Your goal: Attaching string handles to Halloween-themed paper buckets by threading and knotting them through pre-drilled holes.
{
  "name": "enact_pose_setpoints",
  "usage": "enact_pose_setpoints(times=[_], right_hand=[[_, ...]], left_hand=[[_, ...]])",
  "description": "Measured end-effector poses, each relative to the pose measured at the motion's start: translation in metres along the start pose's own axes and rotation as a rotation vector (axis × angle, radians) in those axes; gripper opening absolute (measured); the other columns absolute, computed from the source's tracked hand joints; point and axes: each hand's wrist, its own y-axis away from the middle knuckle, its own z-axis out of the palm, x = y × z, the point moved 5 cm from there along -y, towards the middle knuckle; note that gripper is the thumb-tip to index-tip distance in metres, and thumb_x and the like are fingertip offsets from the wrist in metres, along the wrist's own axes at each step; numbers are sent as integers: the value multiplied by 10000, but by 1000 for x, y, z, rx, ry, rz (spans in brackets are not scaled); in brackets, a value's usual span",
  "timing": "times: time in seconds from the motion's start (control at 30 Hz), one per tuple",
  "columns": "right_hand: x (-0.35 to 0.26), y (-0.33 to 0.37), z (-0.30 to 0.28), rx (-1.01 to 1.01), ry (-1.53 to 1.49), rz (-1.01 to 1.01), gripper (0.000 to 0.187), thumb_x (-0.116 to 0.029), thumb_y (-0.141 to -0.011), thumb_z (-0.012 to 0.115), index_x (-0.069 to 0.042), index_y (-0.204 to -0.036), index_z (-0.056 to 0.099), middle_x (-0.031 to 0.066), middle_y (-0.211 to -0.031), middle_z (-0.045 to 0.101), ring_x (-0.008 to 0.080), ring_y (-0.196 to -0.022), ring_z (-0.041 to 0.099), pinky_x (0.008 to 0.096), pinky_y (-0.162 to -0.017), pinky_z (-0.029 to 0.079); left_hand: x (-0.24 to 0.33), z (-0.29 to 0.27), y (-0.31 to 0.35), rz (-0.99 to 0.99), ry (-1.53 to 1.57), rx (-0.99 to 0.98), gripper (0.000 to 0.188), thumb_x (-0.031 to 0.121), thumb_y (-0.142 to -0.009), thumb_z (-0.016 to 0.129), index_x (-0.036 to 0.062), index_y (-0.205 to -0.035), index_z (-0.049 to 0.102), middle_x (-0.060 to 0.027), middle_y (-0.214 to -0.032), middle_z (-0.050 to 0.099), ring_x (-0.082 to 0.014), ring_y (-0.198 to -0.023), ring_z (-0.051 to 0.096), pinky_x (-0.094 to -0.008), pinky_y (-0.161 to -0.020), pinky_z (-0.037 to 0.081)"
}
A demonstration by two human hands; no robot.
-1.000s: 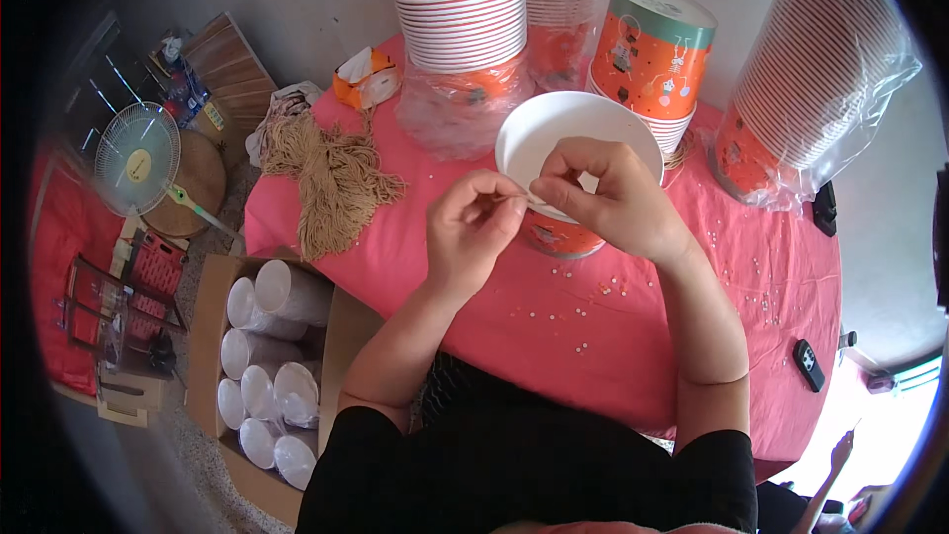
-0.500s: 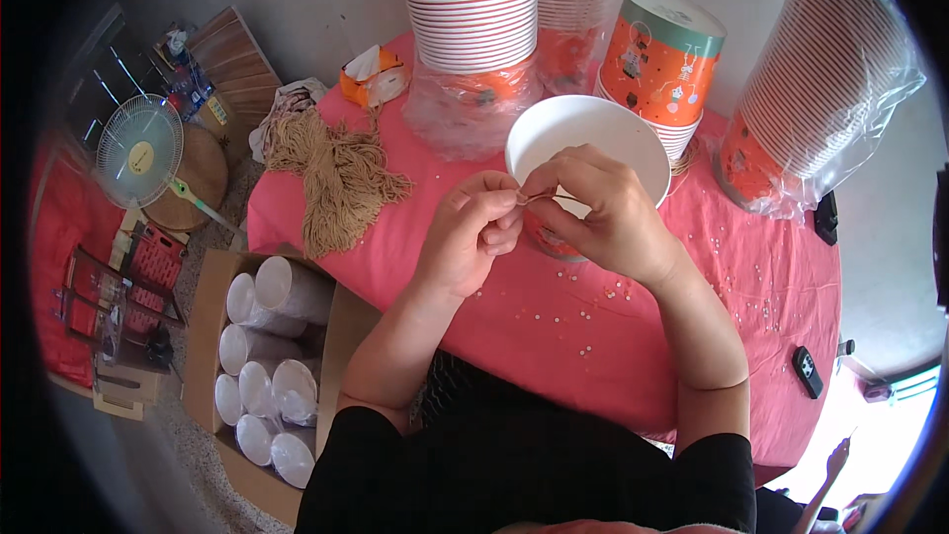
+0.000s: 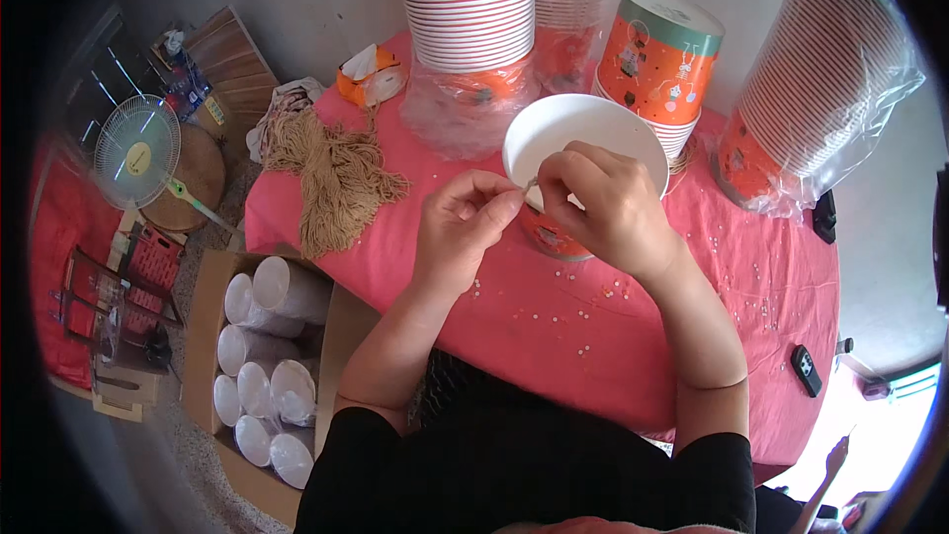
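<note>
- Since half a second ago, the right hand (image 3: 618, 206) has curled more and its fingertips have drawn slightly away from those of the left hand (image 3: 455, 232).
- Left thumb and index meet in a pinch; right fingers are bent inward, nearly closed. Between both sets of fingertips runs a thin strand (image 3: 532, 184), probably gripped at two points to keep it under control.
- Just beyond, the white-lined paper bucket (image 3: 542, 129) stands upright, its near rim behind the strand.
- Farther left lies a tan cord bundle (image 3: 341, 183), perhaps within easy reach.
</note>
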Motion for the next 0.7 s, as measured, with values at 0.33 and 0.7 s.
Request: enact_pose_setpoints(times=[0.33, 0.7], right_hand=[[10, 3, -3, -19, 320, -31, 172, -64, -733, 667, -59, -825, 521, 48, -665, 541, 215, -593, 621, 346, -501, 505], [-7, 2, -7, -108, 358, -127, 191, -132, -728, 662, -83, -847, 521, 29, -705, 536, 189, -618, 616, 328, -523, 497]], left_hand=[[-3, 0, 8, 20, -6, -70, 138, 53, -936, 622, -4, -1052, 671, 59, -766, 556, 10, -644, 413, -163, -538, 302], [25, 3, -4, 408, -441, 26, 150, -32, -840, 686, 8, -984, 669, 0, -870, 617, -5, -652, 451, -181, -548, 341]])
